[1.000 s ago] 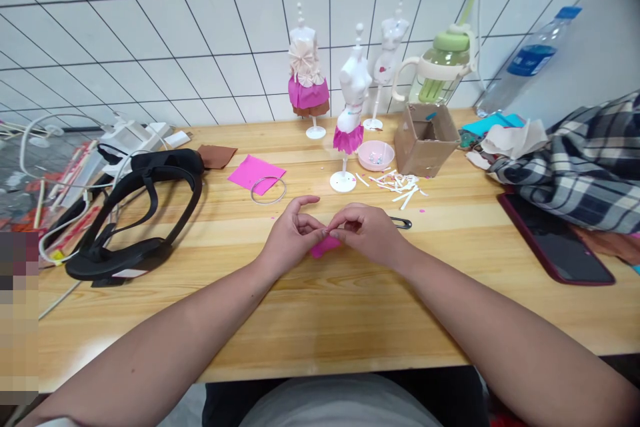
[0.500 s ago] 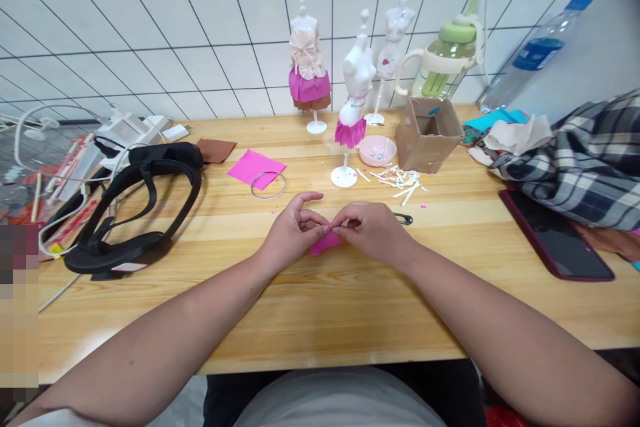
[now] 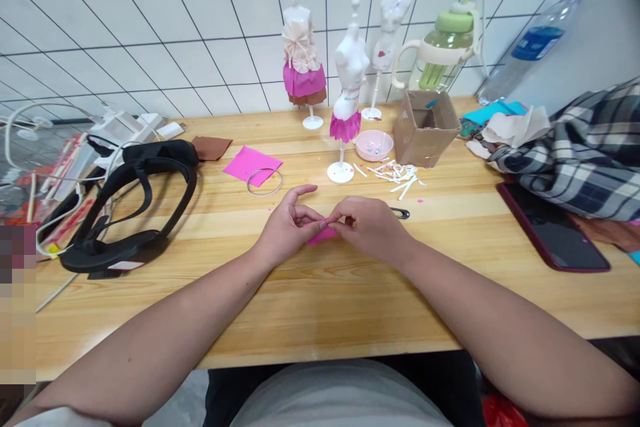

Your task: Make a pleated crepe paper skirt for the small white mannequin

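Observation:
Between my fingertips is a small piece of pink fabric (image 3: 323, 235), held just above the table. My left hand (image 3: 291, 225) pinches its left side with thumb and fingers, the index finger lifted. Closed on its upper right edge is my right hand (image 3: 371, 228), which partly covers it. The black handle of a tool (image 3: 401, 213) pokes out behind the right hand. Beyond the hands stands a small white mannequin (image 3: 350, 70) wearing a pink ruffled skirt (image 3: 345, 127).
Two more mannequins, one dressed (image 3: 303, 57), stand by the wall. A pink bowl (image 3: 375, 146), cardboard box (image 3: 425, 137) and paper strips (image 3: 400, 175) lie behind the hands. Left are a pink square (image 3: 245, 161), wire ring (image 3: 256, 193) and black headset (image 3: 135, 260); right, a phone (image 3: 555, 230).
The view has shifted slightly, so the objects sit a little higher and further left. The pink fabric lies flatter between my fingers; both hands keep their pinch.

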`<state>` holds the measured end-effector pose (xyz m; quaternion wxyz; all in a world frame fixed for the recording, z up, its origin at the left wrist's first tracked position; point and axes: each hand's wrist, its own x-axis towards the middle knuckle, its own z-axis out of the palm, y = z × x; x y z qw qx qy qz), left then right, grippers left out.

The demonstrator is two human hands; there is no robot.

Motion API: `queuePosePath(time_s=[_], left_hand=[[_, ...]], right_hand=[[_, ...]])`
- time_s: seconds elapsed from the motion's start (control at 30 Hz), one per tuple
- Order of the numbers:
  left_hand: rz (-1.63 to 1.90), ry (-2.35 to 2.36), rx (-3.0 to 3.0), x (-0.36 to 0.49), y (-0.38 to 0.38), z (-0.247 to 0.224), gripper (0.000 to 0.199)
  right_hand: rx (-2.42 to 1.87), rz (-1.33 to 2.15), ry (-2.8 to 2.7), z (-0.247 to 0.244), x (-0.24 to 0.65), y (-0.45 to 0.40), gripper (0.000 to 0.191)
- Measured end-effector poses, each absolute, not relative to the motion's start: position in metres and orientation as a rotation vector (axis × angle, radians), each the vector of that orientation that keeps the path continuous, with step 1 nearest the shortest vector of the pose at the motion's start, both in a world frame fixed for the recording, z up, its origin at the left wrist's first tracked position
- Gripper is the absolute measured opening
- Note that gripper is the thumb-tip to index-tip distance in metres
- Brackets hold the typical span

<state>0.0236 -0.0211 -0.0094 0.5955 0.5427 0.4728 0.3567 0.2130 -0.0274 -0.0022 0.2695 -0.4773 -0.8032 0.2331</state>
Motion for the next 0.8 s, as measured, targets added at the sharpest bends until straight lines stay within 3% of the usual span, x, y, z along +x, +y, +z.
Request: queuePosePath(time_s=[0.17,0.4,0.8], left_hand=[[0.840,1.099,1.255,0.025,-0.021,-0.007,0.078],[0.833,1.101,1.280,0.025,-0.021,-0.010,0.080],[0.723,1.274,1.760,0.009,-0.009,-0.017,0.063]], right_hand=[[-1.422,0.797,-1.895,-0.004,0.217,-0.023,0.020],[-1.352,1.120,-1.913,-0.008,0.216,-0.020,0.013],[-1.556,1.050,-1.920,-0.018,0.223,-0.008,0.006]])
